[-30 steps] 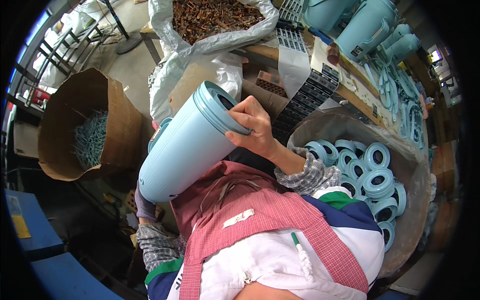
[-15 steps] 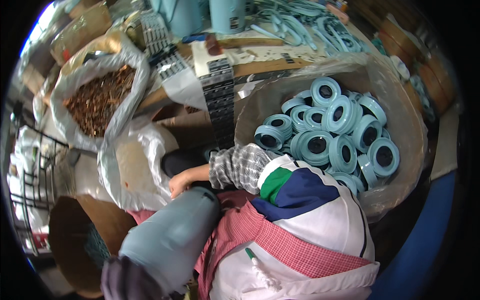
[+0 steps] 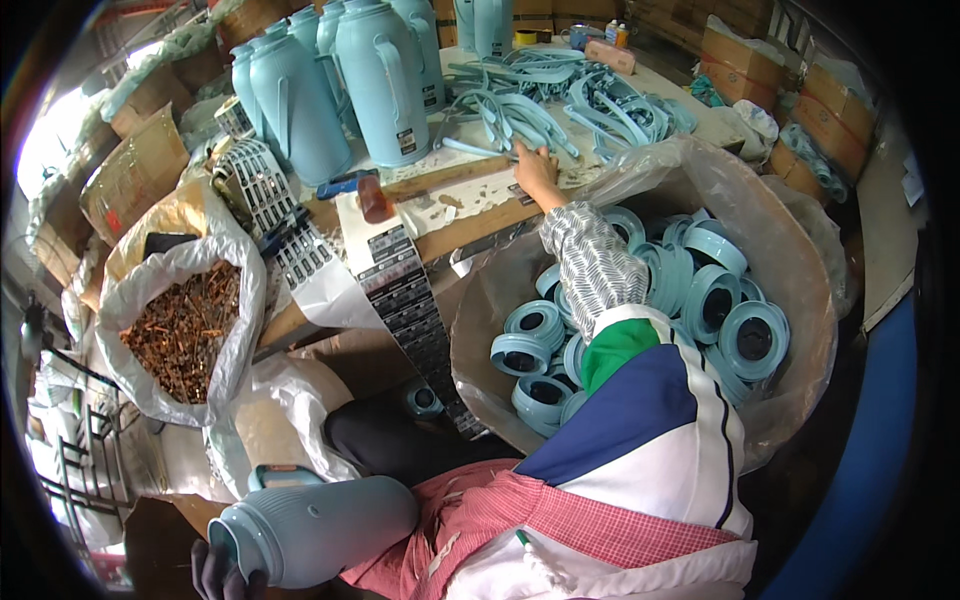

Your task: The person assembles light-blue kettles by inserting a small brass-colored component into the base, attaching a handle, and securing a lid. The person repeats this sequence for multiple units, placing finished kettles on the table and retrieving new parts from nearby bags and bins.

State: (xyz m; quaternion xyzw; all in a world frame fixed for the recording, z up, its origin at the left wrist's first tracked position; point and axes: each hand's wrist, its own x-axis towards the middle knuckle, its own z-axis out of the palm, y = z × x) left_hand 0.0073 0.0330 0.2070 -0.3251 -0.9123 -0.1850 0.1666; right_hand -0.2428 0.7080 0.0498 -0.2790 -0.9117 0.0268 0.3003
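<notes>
A light blue flask body (image 3: 340, 525) lies on its side across my lap, its open mouth toward the lower left. My left hand (image 3: 228, 578), in a dark glove, is closed on the rim of that mouth. My bare right hand (image 3: 537, 178) reaches over to the table's front edge with fingers stretched out. Its fingertips are at the near end of a heap of light blue plastic handles (image 3: 520, 118); whether they touch one I cannot tell.
Below my right arm stands a big plastic-lined container (image 3: 800, 400) of light blue rings (image 3: 752, 340). Upright blue flasks (image 3: 385, 95) crowd the table's left side. A label strip (image 3: 405, 300) hangs off the edge. A white bag (image 3: 130, 375) holds small brown pieces (image 3: 185, 330).
My right hand has left the flask body and moved up and right to the table. The flask has swung, its mouth now showing at the lower left. The view has tilted toward the table.
</notes>
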